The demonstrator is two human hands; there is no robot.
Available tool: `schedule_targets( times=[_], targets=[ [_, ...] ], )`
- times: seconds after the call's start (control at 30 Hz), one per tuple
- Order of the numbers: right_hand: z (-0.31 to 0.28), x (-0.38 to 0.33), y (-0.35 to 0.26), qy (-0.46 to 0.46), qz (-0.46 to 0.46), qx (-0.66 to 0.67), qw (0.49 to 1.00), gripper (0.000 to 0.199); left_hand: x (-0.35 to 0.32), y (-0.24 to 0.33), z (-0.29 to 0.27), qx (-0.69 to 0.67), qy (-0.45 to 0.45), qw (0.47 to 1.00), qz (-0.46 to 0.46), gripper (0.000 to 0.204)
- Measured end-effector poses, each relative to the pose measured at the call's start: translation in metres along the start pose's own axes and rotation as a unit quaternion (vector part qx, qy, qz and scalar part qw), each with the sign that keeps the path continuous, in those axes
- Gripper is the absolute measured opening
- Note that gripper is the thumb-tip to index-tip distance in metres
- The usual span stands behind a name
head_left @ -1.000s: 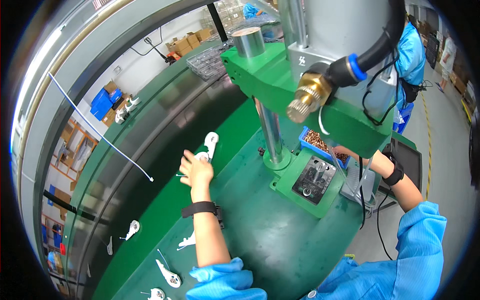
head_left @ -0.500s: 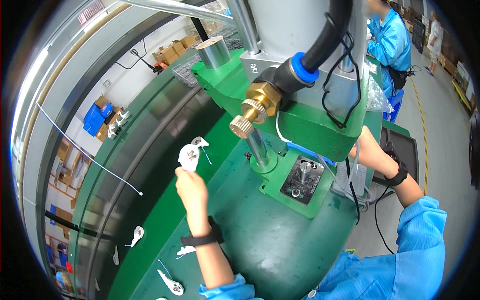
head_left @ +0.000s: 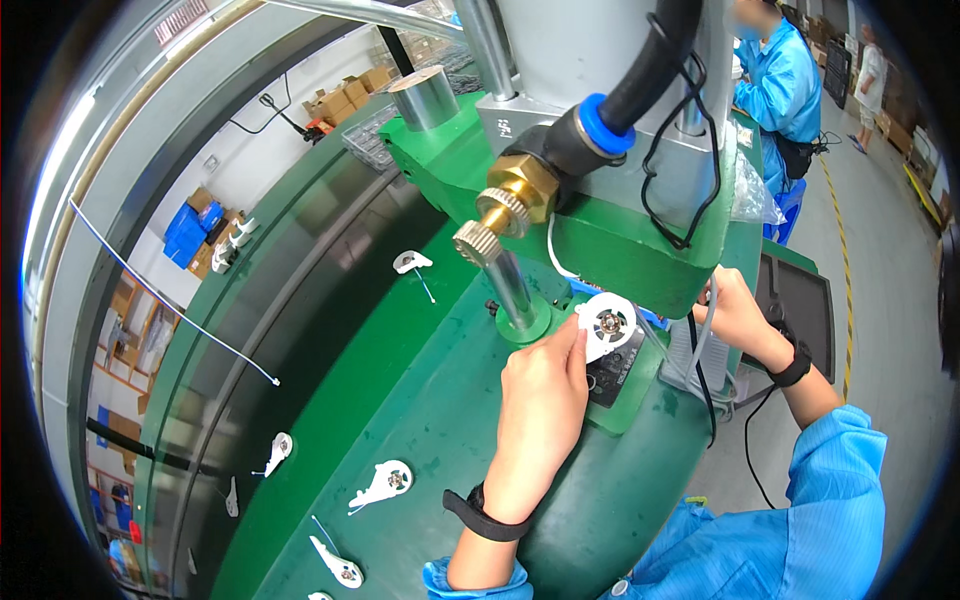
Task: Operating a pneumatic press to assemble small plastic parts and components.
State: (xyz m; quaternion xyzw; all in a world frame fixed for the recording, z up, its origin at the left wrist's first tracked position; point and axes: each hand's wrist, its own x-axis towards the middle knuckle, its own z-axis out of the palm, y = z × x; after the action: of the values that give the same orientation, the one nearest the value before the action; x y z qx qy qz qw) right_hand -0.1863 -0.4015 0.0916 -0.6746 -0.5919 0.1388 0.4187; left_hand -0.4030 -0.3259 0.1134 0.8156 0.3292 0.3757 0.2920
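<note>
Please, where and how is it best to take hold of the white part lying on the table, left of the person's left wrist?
I would grip the white part by its round head, pinching its edges from the right: it seems to lie flat, the broad head points right, and a thin wire lies by the narrow tail at left.

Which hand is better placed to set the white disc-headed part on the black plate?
Likely the left hand: it holds the white disc-headed part, which overlaps the black plate in this view. The right hand sits farther right, beside the green press head.
</note>
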Motion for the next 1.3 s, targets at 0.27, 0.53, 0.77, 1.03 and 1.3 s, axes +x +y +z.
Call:
schedule_targets(
  times=[0.27, 0.53, 0.77, 1.03, 1.3],
  targets=[
    [0.038, -0.022, 0.049, 0.079, 0.012, 0.270, 0.960, 0.015, -0.001, 0.022, 0.003, 0.159, -0.040, 0.986, -0.009, 0.012],
    [0.039, -0.019, 0.041, 0.064, 0.039, 0.297, 0.952, 0.011, 0.002, 0.012, 0.004, 0.131, -0.049, 0.988, -0.060, 0.019],
    [0.049, -0.025, 0.055, 0.104, 0.004, 0.262, 0.959, 0.015, -0.008, 0.011, -0.003, 0.009, -0.031, 0.997, -0.070, 0.023],
    [0.017, -0.004, 0.019, 0.057, -0.011, 0.302, 0.952, 0.019, -0.007, 0.012, -0.012, -0.050, -0.078, 0.987, -0.134, 0.025],
    [0.008, 0.013, -0.020, -0.040, -0.036, 0.265, 0.963, 0.016, -0.008, 0.009, -0.009, -0.034, -0.063, 0.990, -0.118, 0.024]
  ],
)
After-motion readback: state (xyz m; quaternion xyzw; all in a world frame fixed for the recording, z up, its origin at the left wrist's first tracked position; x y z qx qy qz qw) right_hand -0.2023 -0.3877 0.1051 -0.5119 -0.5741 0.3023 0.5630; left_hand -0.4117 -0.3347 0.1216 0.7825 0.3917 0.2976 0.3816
